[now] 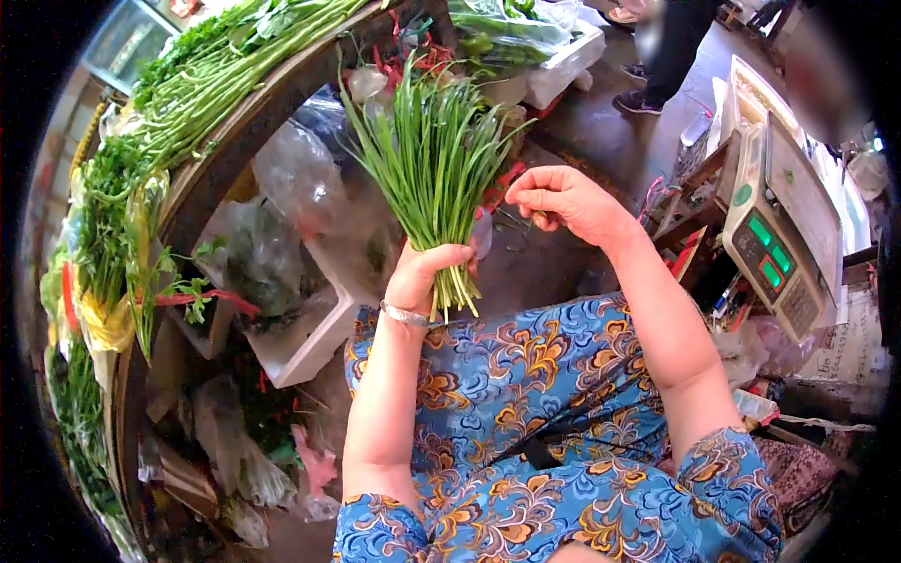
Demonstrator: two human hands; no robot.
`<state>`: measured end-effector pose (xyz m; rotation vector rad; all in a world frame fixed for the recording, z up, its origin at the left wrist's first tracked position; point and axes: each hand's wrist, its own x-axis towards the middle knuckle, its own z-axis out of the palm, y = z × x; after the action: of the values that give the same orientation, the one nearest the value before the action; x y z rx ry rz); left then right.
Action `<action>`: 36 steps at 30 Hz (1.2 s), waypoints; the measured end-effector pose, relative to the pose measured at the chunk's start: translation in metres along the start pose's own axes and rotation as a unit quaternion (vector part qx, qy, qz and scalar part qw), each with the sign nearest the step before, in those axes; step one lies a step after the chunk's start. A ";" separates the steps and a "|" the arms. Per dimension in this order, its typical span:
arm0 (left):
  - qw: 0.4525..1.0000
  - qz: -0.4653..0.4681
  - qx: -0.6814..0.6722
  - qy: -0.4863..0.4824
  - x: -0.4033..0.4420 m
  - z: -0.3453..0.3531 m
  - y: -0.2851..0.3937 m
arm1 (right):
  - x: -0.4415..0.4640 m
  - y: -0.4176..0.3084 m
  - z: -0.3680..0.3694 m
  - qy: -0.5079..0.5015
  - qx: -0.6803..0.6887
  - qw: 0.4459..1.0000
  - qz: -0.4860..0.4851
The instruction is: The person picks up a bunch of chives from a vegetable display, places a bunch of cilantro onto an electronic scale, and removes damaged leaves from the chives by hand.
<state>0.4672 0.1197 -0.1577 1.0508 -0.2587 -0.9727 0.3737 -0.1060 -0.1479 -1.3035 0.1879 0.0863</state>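
A bunch of garlic chives (436, 169) stands nearly upright in front of me, its leaves fanned out at the top and its pale stem ends pointing down. My left hand (419, 279) is closed around the stems near the bottom, with the thumb across the front and a bracelet (405, 314) at the wrist. To the right of the bunch and apart from it, my right hand (566, 204) is raised with its fingers curled together in a pinch. Whatever lies between those fingertips, if anything, is too small to make out.
Leafy greens (235, 94) lie along a curved counter edge (216, 155) at left. Plastic bags (300, 178) and a white foam box (305, 347) sit below. At right stands a scale (774, 253) with a lit display. A person's dark-trousered legs (678, 52) are at the top.
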 end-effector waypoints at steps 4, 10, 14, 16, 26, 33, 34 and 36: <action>1.000 -0.005 -0.020 -0.012 -0.002 -0.005 0.002 | -0.012 -0.017 -0.013 -0.107 0.085 0.987 -0.085; 0.999 0.004 -0.036 0.008 -0.002 -0.010 -0.002 | 0.037 0.006 -0.055 0.129 -0.084 0.988 0.020; 0.998 0.013 -0.061 -0.009 -0.004 -0.008 -0.001 | 0.051 0.024 -0.038 0.292 -0.396 0.845 -0.211; 0.998 -0.008 -0.056 -0.009 0.000 -0.010 -0.002 | 0.042 0.010 -0.016 0.208 -0.232 0.946 -0.091; 0.999 -0.005 -0.033 0.025 0.005 0.003 -0.007 | 0.014 0.001 0.066 0.120 -0.376 0.832 -0.390; 1.000 -0.001 -0.008 0.005 0.009 0.002 -0.012 | 0.020 0.010 0.067 0.088 -0.474 0.783 -0.393; 1.000 -0.001 -0.007 0.004 0.008 0.002 -0.012 | 0.019 0.010 0.066 0.089 -0.474 0.783 -0.394; 0.999 -0.011 -0.040 0.010 0.006 0.003 -0.009 | 0.018 0.013 0.063 0.085 -0.415 0.830 -0.363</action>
<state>0.4637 0.1120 -0.1654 0.9913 -0.1893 -0.9847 0.3946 -0.0426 -0.1474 -2.1775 -0.2430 -0.6761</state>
